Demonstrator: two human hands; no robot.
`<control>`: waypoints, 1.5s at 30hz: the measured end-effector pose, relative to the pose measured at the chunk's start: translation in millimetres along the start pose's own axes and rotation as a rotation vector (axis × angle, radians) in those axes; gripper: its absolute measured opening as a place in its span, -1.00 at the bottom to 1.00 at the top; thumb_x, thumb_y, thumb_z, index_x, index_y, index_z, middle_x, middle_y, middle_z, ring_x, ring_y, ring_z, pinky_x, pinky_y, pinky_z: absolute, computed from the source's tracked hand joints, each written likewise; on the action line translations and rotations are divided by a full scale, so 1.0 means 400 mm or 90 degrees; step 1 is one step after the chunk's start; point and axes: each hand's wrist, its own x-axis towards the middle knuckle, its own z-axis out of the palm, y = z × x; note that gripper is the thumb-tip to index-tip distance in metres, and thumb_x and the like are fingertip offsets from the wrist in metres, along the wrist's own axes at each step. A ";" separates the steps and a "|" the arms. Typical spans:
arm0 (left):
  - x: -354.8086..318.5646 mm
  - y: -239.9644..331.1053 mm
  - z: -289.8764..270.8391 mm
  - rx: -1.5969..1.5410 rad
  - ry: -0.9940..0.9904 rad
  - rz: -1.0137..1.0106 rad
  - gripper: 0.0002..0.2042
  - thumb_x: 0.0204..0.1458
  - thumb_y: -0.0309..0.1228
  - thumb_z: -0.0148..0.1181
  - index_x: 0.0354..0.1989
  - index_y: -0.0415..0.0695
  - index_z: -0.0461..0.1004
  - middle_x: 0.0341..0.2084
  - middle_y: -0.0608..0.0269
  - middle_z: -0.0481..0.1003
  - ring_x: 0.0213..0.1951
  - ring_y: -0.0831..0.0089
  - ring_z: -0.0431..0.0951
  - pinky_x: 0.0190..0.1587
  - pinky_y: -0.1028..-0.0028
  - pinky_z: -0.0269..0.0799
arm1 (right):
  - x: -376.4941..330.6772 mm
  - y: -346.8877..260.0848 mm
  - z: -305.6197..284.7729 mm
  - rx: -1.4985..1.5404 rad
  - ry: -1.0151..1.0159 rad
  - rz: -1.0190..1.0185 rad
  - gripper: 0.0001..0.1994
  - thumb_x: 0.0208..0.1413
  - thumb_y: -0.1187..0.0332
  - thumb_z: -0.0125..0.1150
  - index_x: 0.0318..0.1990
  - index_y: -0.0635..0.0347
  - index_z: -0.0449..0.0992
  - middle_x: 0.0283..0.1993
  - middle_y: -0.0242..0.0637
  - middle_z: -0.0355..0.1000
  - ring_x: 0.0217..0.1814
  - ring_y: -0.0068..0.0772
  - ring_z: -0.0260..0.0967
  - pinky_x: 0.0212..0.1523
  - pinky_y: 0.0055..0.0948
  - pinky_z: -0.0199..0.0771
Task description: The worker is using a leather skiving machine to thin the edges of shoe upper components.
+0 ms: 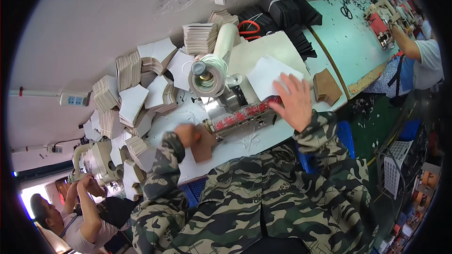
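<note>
My left hand, slightly blurred, is closed at the upper left side of a brown shaped panel, which is blurred too. A small orange bit shows at its fingers; what it belongs to I cannot make out. The panel lies by the left end of a sewing machine, whose front is patched with red. Over the machine's right end, my right hand is spread, its fingertips above the edge of a white shaped panel. Whether the fingers touch that panel I cannot tell.
Stacks of pale shaped panels line the wall. Black bundles and orange-handled scissors lie behind the machine. Another brown panel sits at the right. Co-workers work at machines on both sides.
</note>
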 end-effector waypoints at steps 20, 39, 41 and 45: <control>0.036 0.230 -0.235 -0.269 0.139 0.017 -0.77 0.07 -0.36 0.09 -0.27 -0.30 0.55 -0.62 0.04 0.49 -0.56 0.32 0.47 -0.43 0.34 0.37 | -0.066 -0.223 0.179 1.070 -0.355 0.564 -0.78 0.16 0.36 0.18 -0.25 0.41 0.53 -0.42 -0.23 0.51 -0.45 -0.45 0.50 -0.39 -0.49 0.54; 0.093 0.241 -0.218 -0.244 0.217 0.055 -0.77 0.01 -0.24 0.12 -0.27 -0.09 0.59 -0.39 -0.03 0.56 -0.31 0.04 0.58 -0.25 0.18 0.48 | -0.125 -0.156 0.125 1.028 -0.169 0.456 -0.82 0.19 0.41 0.14 -0.11 0.30 0.52 -0.21 -0.29 0.53 -0.15 -0.55 0.45 -0.12 -0.52 0.45; 0.059 0.204 -0.202 -0.267 0.252 -0.016 -0.77 0.02 -0.22 0.13 -0.26 -0.08 0.57 -0.39 -0.02 0.56 -0.30 0.04 0.58 -0.24 0.17 0.48 | -0.066 -0.084 0.042 0.524 -0.128 0.322 -0.86 0.11 0.48 0.16 -0.20 0.33 0.54 -0.34 -0.23 0.51 -0.36 -0.59 0.40 -0.32 -0.50 0.40; -0.029 0.019 -0.020 0.026 0.065 -0.123 -0.77 0.03 -0.20 0.15 -0.20 -0.01 0.50 -0.36 0.05 0.56 -0.25 -0.04 0.56 -0.24 0.12 0.48 | 0.038 -0.011 -0.069 0.049 0.142 -0.005 -0.60 -0.11 0.53 0.22 -0.01 0.22 0.48 -0.04 -0.08 0.44 0.01 -0.01 0.34 0.05 -0.20 0.30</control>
